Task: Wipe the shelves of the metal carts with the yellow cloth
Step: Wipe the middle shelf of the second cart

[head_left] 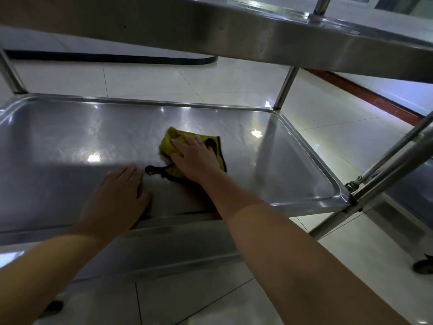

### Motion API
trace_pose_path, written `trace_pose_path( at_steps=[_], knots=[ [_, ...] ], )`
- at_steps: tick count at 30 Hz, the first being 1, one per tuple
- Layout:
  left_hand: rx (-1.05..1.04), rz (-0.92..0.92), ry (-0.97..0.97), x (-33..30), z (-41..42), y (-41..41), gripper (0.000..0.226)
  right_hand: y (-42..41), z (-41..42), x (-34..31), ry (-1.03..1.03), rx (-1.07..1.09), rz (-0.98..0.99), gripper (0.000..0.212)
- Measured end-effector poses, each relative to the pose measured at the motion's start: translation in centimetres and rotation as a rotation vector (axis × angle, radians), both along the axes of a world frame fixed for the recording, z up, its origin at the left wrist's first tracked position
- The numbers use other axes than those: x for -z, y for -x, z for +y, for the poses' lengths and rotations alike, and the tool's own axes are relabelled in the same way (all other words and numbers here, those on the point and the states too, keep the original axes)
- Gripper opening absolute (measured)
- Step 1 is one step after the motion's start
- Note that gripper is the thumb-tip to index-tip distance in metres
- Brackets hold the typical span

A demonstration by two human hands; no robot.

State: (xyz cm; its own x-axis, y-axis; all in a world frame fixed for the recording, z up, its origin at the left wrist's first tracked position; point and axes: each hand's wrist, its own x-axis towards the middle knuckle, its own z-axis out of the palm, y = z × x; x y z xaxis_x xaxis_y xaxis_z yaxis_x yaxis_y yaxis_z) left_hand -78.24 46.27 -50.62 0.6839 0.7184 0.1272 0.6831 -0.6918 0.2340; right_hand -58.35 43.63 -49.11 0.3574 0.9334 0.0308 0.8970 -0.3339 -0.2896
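The right hand lies palm down on the yellow cloth, fingers straight and slightly spread, pressing it flat against the metal; its grip is wide open, with nothing pinched or curled round. The cloth is bunched under the palm, its black-edged border showing to the right of the hand and a black hanging loop poking out on the left, just beside the wrist. The left hand rests flat on the same surface, close to the near rim, fingers straight and together, its grip likewise open and holding nothing; its fingertips stop just short of the loop.

Both hands sit on the middle shelf of a stainless steel cart, a shallow tray with a raised lip and rounded corners, and the cloth lies roughly at its centre, a little toward the right. The upper shelf overhangs the top of the view. Upright posts join the shelves at the far corners, and slanted handle tubes run along the right side. Below is a pale tiled floor, with a caster wheel at the right edge.
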Motion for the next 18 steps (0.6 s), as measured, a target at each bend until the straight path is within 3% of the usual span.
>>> trace_pose_path(
  at_steps=[4,9,14,18],
  knots=[
    [0.001,0.007,-0.010,0.3,0.2,0.0,0.059,-6.6,-2.5,0.6,-0.046,0.153,-0.019,0.044],
    [0.004,0.003,-0.049,1.1,0.5,-0.1,0.083,-15.6,-7.5,1.4,0.100,0.326,-0.122,0.057],
    [-0.006,0.028,-0.044,1.0,0.4,-0.5,0.076,-21.6,-13.1,0.1,0.115,0.566,-0.126,0.052],
    [0.005,0.008,-0.107,1.9,0.9,-0.9,0.066,-22.7,-12.4,-0.8,0.078,0.661,-0.076,0.047]
  ],
)
